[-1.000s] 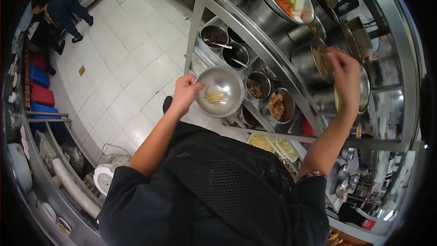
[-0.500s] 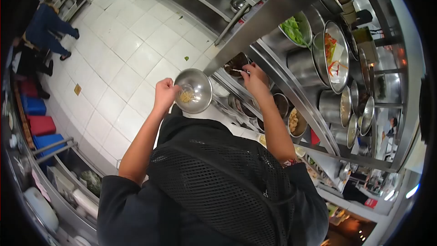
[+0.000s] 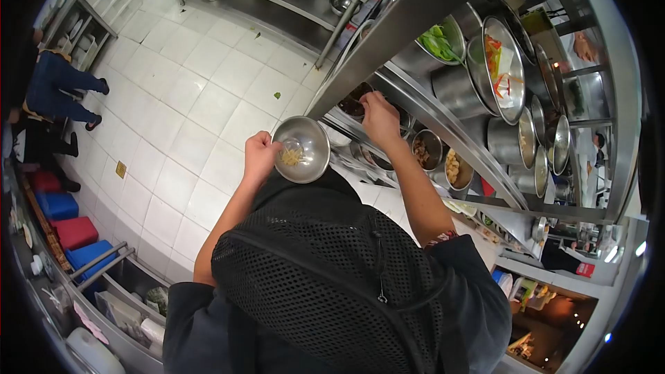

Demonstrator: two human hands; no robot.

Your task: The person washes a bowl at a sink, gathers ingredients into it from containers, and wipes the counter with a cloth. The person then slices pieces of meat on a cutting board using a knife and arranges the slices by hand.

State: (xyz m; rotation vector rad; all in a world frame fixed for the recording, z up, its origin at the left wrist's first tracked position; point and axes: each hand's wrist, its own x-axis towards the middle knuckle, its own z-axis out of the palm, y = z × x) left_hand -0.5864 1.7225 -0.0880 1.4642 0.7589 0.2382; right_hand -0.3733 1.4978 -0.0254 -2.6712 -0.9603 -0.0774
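My left hand (image 3: 260, 157) is closed on the left rim of a steel mixing bowl (image 3: 316, 144), which is tilted toward me. A small heap of thin pale-yellow shreds (image 3: 290, 158) lies in it. To the right, my right hand (image 3: 379, 119) reaches over a pot of dark contents (image 3: 350, 101) on the rack. Its fingers are pinched together, seemingly on a thin-handled utensil that they mostly hide. Beside that wrist are a pot of brown pieces (image 3: 422, 150) and a pot of light-tan chunks (image 3: 454, 166).
An upper shelf (image 3: 443, 82) holds steel pots, with leafy greens (image 3: 436, 43) and cut peppers (image 3: 500, 83) in bowls. A metal post (image 3: 388, 41) stands near my right hand. Other people (image 3: 59, 79) stand at the far left. A steel shelf unit (image 3: 291, 7) is ahead.
My view has shifted slightly. The right hand has closed in over the dark pot, and the light utensil seen in it before is now mostly hidden. My left hand keeps holding the bowl.
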